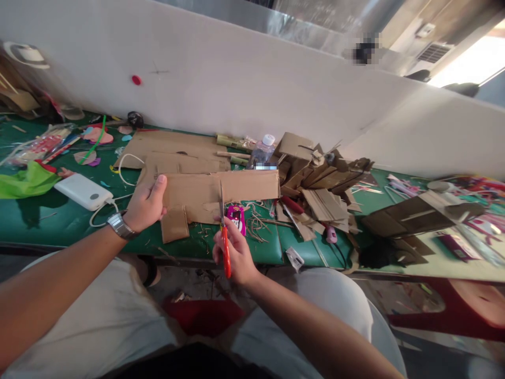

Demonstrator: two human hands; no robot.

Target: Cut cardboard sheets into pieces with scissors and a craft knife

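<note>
A long strip of brown cardboard (250,185) is held up over the bench, its left end in the grip of my left hand (149,204), thumb on top. My right hand (235,251) is closed round the orange handles of a pair of scissors (226,247). Their blades point away from me and meet the strip's lower edge near its middle. Below the strip lie a smaller cardboard piece (174,225) and a purple packet (239,218). Larger cardboard sheets (169,142) lie behind my left hand.
The green bench top (260,250) bears a white power bank (84,190) with a cable at left. A clear bottle (262,151) and a heap of cardboard scraps (323,179) stand right of centre. A pink glue gun (330,234) lies near the front edge. A white partition (236,84) rises behind.
</note>
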